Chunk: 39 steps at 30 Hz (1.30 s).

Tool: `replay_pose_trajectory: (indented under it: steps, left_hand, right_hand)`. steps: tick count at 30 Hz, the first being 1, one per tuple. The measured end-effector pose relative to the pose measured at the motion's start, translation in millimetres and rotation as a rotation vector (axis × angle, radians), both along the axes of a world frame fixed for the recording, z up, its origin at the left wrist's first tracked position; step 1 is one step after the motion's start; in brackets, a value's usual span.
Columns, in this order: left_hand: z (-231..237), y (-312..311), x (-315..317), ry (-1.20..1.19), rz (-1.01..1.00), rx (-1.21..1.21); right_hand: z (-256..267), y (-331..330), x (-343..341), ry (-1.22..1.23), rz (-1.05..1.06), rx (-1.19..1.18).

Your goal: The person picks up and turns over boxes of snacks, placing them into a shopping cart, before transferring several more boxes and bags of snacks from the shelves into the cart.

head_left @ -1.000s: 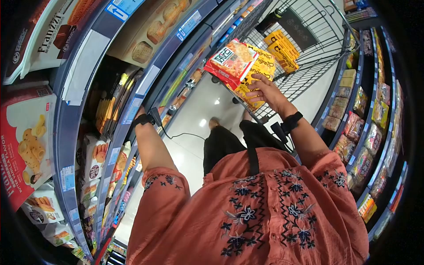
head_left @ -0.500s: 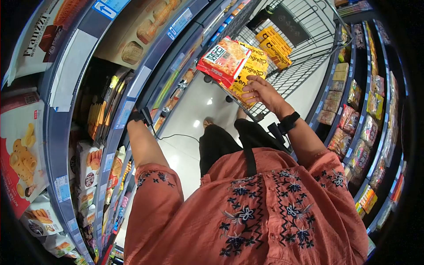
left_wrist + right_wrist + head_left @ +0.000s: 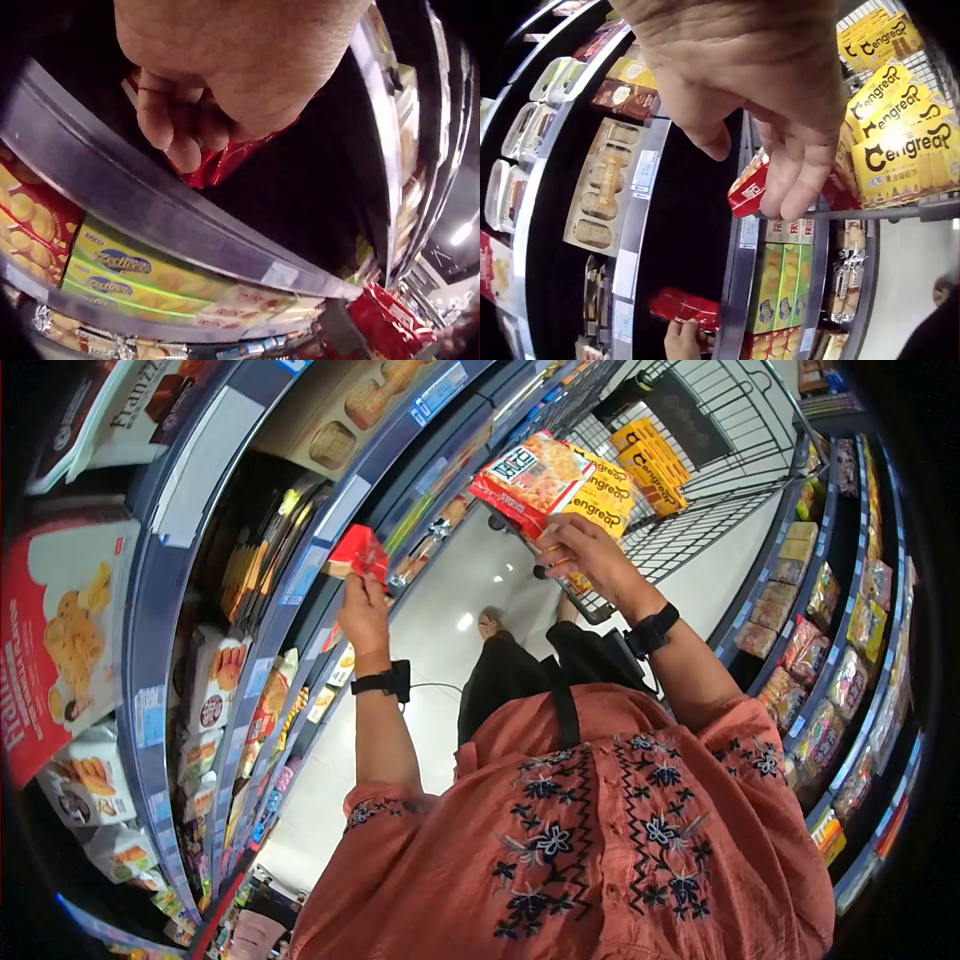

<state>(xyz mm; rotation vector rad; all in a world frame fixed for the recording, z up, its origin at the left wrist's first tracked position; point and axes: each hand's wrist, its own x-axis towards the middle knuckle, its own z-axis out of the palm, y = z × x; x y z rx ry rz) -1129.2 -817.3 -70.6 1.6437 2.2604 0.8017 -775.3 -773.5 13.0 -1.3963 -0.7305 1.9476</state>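
Observation:
My left hand point(image 3: 363, 610) grips a shiny red package point(image 3: 358, 552) beside the left shelf. In the left wrist view, curled fingers point(image 3: 184, 142) hold the red wrapper point(image 3: 214, 166) before a dark shelf gap; the palm hides part of it. My right hand point(image 3: 592, 560) hangs at the cart's near edge, fingers loosely bent, by a red-and-white snack package point(image 3: 528, 478) and yellow packs point(image 3: 605, 498). The right wrist view shows its fingers point(image 3: 787, 172) in front of the red snack package point(image 3: 748, 196), thumb apart; whether they touch it, I cannot tell.
The wire cart point(image 3: 735, 510) also holds more yellow packs point(image 3: 652, 465) and a dark bottle. Shelves of boxed and bagged snacks point(image 3: 216, 685) run close on the left; another stocked shelf point(image 3: 825, 650) stands on the right. Pale floor point(image 3: 425, 630) lies between.
My left hand, earlier hidden at the shelf, has come out toward the aisle with a red package in its grip. The right hand has shifted slightly left, its fingers bent more.

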Motion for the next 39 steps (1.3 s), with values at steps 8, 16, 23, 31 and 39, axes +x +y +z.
replay_pose_trajectory:
  steps: [8,16,23,31,39]
  left_hand:
    - [57,-43,35,0.049,-0.223,-0.024]
    - [105,-54,57,0.143,-0.490,-0.103]
    - [128,-77,79,-0.086,-0.491,-0.301]
    - [134,-73,94,-0.832,-0.048,-0.293]
    - [168,0,196,-1.247,-0.224,-0.316]
  right_hand:
    - [12,-1,-59,-0.132,0.304,0.187]
    - [15,6,-128,-0.089,0.452,0.126]
    - [14,-16,-80,0.112,0.449,0.035]
    - [51,-32,2,0.323,0.144,-0.033]
    - [58,-27,52,0.563,-0.122,0.134]
